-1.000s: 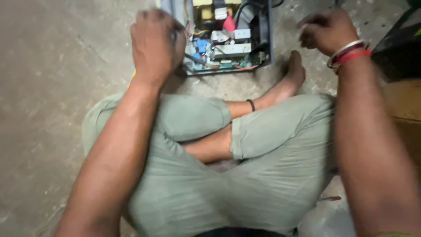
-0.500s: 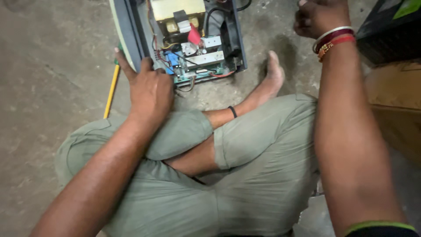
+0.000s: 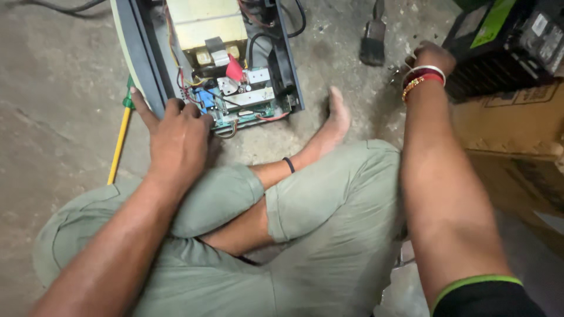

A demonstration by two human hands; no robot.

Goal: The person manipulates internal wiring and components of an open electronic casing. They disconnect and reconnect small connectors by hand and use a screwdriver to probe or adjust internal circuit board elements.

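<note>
While steadying the opened grey metal case with its exposed circuit board and wiring (image 3: 235, 88) on the rough concrete floor (image 3: 53, 88), best to press down through the palm at the case's near left corner, keeping fingertips on the painted wall and off the green board, the blue connectors and the thin loose wires just beside them. Left hand (image 3: 176, 138) spread open and flat against that corner, index finger pointing out along the outer wall, gripping nothing. Right hand (image 3: 432, 58), banded with white, red and gold bangles, curled over something small on the floor at the foot of the black ribbed plastic box (image 3: 505, 58); too hidden to tell whether closed on anything. Good to reach there without leaning weight onto the case. Inside the case: a pale yellow block-shaped transformer, a red cap, smooth sheet-metal walls with hard edges. Left of the case, a slim yellow-handled tool with a green tip (image 3: 120, 138) lying on the floor, touching nothing held. Beyond the bare foot, a dark-handled flat brush (image 3: 373, 41); at the right, a worn brown cardboard carton (image 3: 511, 123).
</note>
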